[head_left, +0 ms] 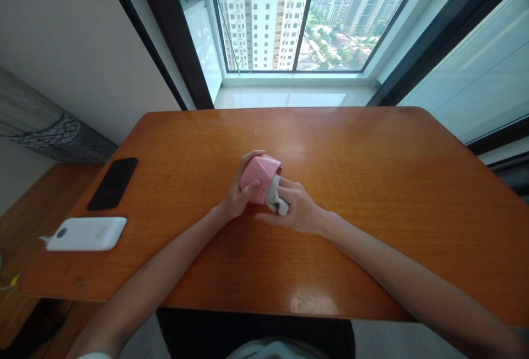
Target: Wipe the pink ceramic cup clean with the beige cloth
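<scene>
At the middle of the orange-brown wooden worktop (372, 182), the person's left hand (236, 198) is wrapping around a pink faceted container (258, 172); its fingers (251, 155) are curling over the far side while the thumb is pressing on the near face, so they are closed on it; the container is lying tilted on its side, its opening turned towards the right hand (301, 209). Just beside it, the right hand is resting on the worktop with its fingers (286, 183) closing on a crumpled white cloth (274, 199); the cloth is sitting at the container's mouth, touching it, though how far it is reaching inside cannot be told. Well apart, at the left end of the worktop, a black phone (112, 183) is lying flat, screen dark; just nearer the person, a white power bank (86, 233) is lying beside it, not touching. Beyond the far edge, a window (289, 17) is showing tall buildings.
</scene>
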Demonstrator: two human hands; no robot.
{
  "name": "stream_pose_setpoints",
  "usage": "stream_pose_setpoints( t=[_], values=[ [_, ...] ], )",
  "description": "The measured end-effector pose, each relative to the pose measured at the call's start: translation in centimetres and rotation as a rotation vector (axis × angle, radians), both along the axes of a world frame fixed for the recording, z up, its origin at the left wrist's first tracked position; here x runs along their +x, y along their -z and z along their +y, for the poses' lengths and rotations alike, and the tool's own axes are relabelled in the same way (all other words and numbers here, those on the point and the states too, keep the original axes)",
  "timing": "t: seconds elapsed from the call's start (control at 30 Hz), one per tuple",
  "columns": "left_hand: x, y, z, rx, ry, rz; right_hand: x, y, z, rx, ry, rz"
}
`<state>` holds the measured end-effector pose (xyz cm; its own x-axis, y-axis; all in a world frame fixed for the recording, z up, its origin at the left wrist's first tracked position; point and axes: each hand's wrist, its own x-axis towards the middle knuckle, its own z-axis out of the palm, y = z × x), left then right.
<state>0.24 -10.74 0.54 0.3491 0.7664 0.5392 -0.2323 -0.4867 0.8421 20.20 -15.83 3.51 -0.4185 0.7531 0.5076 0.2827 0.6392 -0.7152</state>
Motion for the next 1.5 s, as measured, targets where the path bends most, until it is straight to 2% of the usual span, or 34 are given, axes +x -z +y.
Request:
stream_pose_setpoints(
  t=[0.03, 0.1, 0.13, 0.2, 0.27, 0.4, 0.47, 0.53, 0.63, 0.7, 0.77, 0.83, 0.9, 0.97, 1.03, 1.1, 1.13, 1.2, 1.37, 1.43, 1.5],
  values=[
    [0.1, -0.2, -0.2, -0.125, 0.07, -0.008, 0.2, 0.4, 0.1, 0.162, 0.014, -0.103],
    [0.1, -0.5, -0.4, -0.271, 0.163, -0.016, 0.4, 1.3, 0.3, 0.351, 0.061, -0.22],
    [0.1, -0.5, -0.4, -0.287, 0.177, -0.023, 0.3, 1.6, 0.3, 0.381, 0.086, -0.226],
    [0.0, -0.4, -0.3, -0.242, 0.176, -0.042, 0.0, 1.8, 0.2, 0.317, 0.1, -0.155],
    [-0.1, 0.0, -0.1, -0.125, 0.175, -0.043, -0.4, 1.4, -0.1, 0.086, 0.094, 0.009],
    [-0.4, 0.8, 0.6, 0.259, 0.078, 0.084, -0.7, -0.8, -0.1, -0.669, 0.088, 0.499],
    [-0.5, 1.0, 1.0, 0.438, -0.006, 0.175, -0.5, -1.7, 0.2, -0.94, 0.049, 0.736],
    [-0.7, 1.0, 1.4, 0.56, -0.066, 0.245, -0.4, -2.2, 0.4, -1.076, 0.004, 0.885],
    [-1.0, 0.9, 1.8, 0.65, -0.132, 0.276, -0.3, -2.2, 0.4, -1.124, -0.044, 0.891],
    [-1.0, 0.9, 1.7, 0.666, -0.18, 0.247, -0.4, -1.8, 0.1, -1.048, -0.051, 0.781],
    [-0.8, 0.8, 1.3, 0.607, -0.193, 0.178, -0.4, -1.4, -0.1, -0.836, -0.072, 0.581],
    [-0.4, 0.5, 0.6, 0.413, -0.14, 0.063, -0.2, -0.9, -0.2, -0.47, -0.097, 0.328],
    [-0.1, 0.2, -0.2, 0.113, 0.003, -0.062, 0.2, -0.3, -0.1, -0.082, -0.071, 0.066],
    [0.2, -0.2, -0.8, -0.101, 0.134, -0.112, 0.6, 0.5, 0.1, 0.195, -0.003, -0.162],
    [0.4, -0.6, -1.1, -0.195, 0.177, -0.115, 0.8, 1.1, 0.2, 0.321, 0.057, -0.283],
    [0.4, -0.6, -1.1, -0.199, 0.174, -0.102, 0.8, 1.4, 0.2, 0.315, 0.072, -0.237],
    [0.4, -0.5, -1.0, -0.174, 0.168, -0.095, 0.6, 1.2, 0.1, 0.258, 0.063, -0.159],
    [0.3, -0.1, -0.7, -0.084, 0.16, -0.078, 0.1, 0.5, -0.1, 0.028, 0.031, 0.043],
    [0.0, 1.4, 1.0, 0.349, 0.026, 0.011, -0.8, -2.6, -0.7, -0.82, -0.019, 0.588],
    [-0.3, 1.5, 1.6, 0.495, -0.053, 0.058, -0.9, -3.2, -0.8, -0.996, -0.067, 0.743],
    [-0.6, 1.5, 1.9, 0.575, -0.105, 0.096, -0.9, -3.2, -0.8, -1.023, -0.103, 0.761]
  ],
)
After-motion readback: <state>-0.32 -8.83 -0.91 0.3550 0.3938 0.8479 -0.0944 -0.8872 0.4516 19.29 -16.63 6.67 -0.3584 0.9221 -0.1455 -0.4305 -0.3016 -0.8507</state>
